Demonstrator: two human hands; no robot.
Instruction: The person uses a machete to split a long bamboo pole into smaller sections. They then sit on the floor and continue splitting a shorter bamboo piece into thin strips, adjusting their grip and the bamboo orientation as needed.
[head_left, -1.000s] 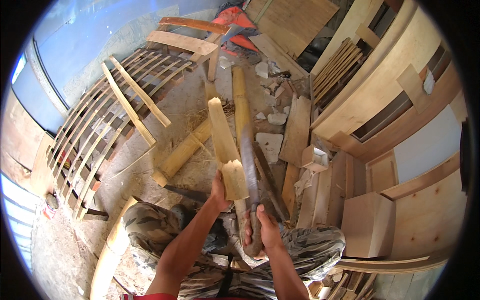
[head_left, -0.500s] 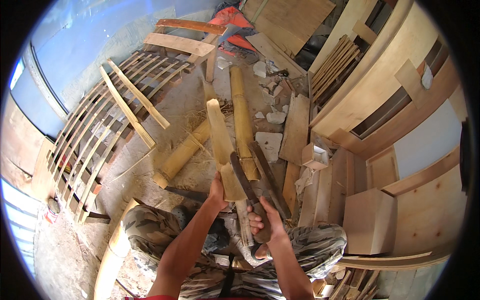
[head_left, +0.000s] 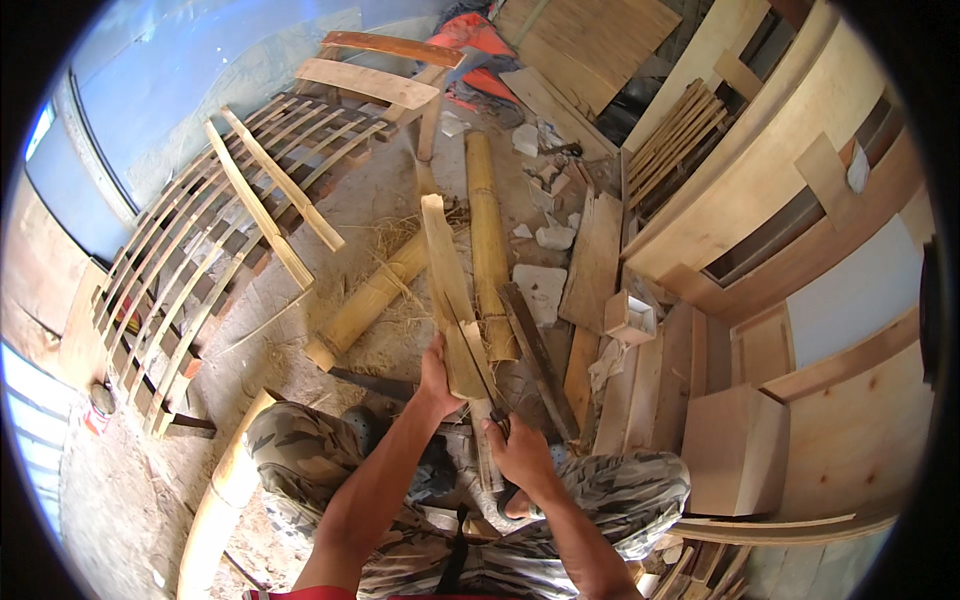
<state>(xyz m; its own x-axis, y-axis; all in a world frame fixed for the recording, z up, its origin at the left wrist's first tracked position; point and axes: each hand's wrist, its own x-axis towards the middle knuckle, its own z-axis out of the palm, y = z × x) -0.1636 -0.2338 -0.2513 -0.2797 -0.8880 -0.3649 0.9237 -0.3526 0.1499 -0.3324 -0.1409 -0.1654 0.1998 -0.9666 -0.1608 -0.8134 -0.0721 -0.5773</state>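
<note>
Right now, the split bamboo piece [head_left: 445, 275] is held out over the floor [head_left: 265, 345], ahead of and between two camouflage-clad knees, and its lower end is clasped along the left edge by the left hand [head_left: 434, 382]. The grip on that side is closed around the bamboo. The handle of a dark-bladed knife [head_left: 484, 370] is wrapped by the right hand [head_left: 520, 452], the grip tight, and the blade is laid along the lower right part of the piece, slanted up and to the left; whether the wood is bitten into cannot be told. Just beyond, a yellow bamboo pole [head_left: 487, 205] is stretched out away from the knees, and a second, shorter bamboo length [head_left: 370, 300] is set at a slant to the left, with pale shavings [head_left: 385, 238] strewn near its far end. To the right, a dark wooden stick [head_left: 540, 355] is seen lying near a whitish slab [head_left: 540, 290]. Over on the left, two long strips [head_left: 262, 212] are laid across a slatted frame [head_left: 185, 285]. Nearer, a thick bamboo stem [head_left: 228, 495] is placed beside the left knee.
</note>
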